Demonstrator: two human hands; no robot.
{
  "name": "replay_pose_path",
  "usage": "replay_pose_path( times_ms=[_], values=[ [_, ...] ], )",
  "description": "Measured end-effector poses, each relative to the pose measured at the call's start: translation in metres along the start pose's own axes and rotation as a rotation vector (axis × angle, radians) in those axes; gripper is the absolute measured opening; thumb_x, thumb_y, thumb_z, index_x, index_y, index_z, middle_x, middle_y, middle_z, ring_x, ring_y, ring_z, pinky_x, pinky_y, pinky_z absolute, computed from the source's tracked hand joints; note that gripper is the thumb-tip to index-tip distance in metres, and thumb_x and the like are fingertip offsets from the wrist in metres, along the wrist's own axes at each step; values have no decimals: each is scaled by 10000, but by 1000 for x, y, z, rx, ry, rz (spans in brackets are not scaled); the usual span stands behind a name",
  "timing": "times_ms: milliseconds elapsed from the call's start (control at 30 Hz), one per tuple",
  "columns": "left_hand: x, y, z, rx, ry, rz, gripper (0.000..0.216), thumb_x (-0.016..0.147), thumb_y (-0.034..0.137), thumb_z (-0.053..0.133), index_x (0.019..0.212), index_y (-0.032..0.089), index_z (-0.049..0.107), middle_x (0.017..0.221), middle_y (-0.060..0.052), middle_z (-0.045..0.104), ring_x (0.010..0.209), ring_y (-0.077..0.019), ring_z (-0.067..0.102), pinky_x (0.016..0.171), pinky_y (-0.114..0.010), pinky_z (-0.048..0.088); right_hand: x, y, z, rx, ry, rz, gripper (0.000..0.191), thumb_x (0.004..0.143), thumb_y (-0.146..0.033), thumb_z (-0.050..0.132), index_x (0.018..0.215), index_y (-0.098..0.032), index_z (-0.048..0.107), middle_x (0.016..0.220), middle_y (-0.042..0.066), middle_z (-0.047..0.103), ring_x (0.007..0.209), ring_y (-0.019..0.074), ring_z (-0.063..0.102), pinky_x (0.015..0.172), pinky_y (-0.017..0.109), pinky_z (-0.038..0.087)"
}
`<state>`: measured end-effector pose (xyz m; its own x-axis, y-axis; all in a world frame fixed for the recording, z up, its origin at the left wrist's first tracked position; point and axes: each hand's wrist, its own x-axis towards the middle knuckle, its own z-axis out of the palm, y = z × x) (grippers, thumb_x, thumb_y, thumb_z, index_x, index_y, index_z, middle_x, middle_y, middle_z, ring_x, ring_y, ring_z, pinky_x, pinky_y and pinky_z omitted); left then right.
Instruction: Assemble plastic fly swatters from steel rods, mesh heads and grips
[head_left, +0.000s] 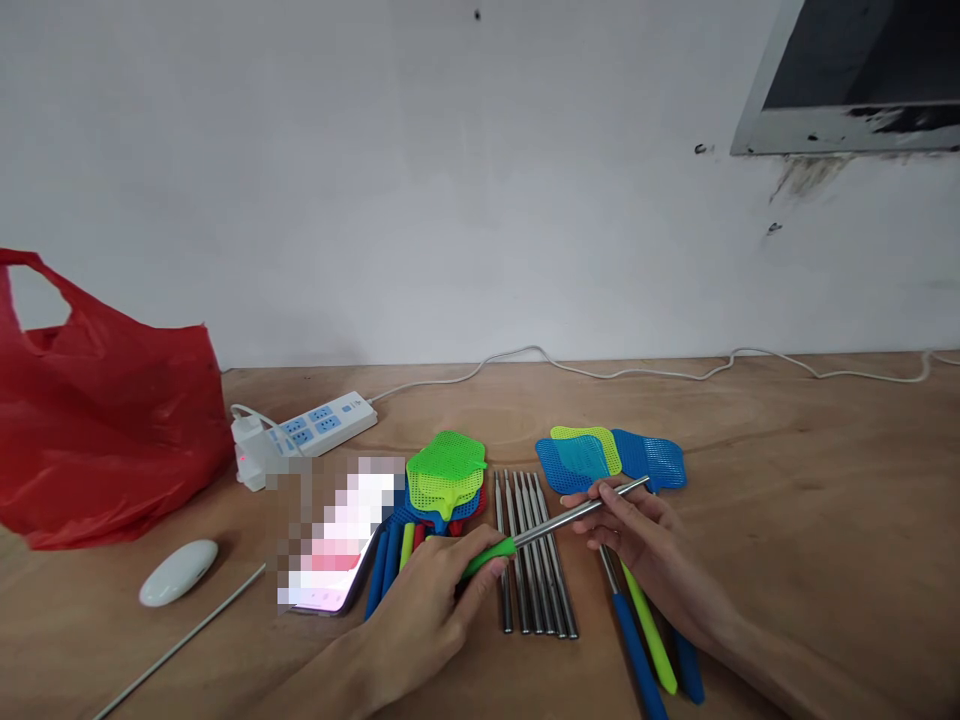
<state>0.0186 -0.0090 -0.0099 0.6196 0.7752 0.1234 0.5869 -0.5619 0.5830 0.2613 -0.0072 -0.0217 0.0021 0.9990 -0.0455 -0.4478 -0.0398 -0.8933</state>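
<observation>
A fly swatter handle, a metal rod [551, 524] with a green grip [489, 556], slants up to the right above the table. My left hand [427, 605] is closed around the green grip. At the far end, my right hand [649, 540] pinches the rod near its tip. Below the rod, several loose metal rods [536, 590] lie side by side. Green swatter heads [448, 460] are stacked beyond my left hand, with blue grips [382, 565] beside it. To the right lie fly swatters with blue and yellow heads [649, 458], partly hidden by my right hand.
A lit phone [349, 545] lies left of the grips, partly blurred out. Further left are a white mouse [180, 572] and a red plastic bag [112, 420]. A white power strip [326, 425] sits behind the phone, its cable [622, 375] running along the wall.
</observation>
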Motion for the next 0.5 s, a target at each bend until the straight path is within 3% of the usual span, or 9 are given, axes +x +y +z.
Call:
replay_pose_path(
  times_ms=[233,333,500],
  values=[
    [-1,1,4,-35,-43,23,258,1075,340,344,971,235,555,836,6,655,756,-190,616,669,-279,385,-1,10,-10,-281,-50,-79,282,747,-485,832,821,-214,798,800,30,706,571,113,551,508,238,487],
    [-1,3,4,-46,-65,18,238,1077,330,350,978,239,546,839,14,645,758,-184,610,674,-276,379,-3,10,-10,-303,-143,-61,244,762,-463,827,831,-229,809,697,18,699,603,125,588,543,228,495],
    [-2,2,4,-75,-94,50,194,1073,311,372,1000,244,539,850,25,633,756,-170,606,673,-265,383,-8,11,-7,-269,-263,6,176,774,-409,830,870,-262,820,789,43,766,736,172,690,621,255,546]
  ],
)
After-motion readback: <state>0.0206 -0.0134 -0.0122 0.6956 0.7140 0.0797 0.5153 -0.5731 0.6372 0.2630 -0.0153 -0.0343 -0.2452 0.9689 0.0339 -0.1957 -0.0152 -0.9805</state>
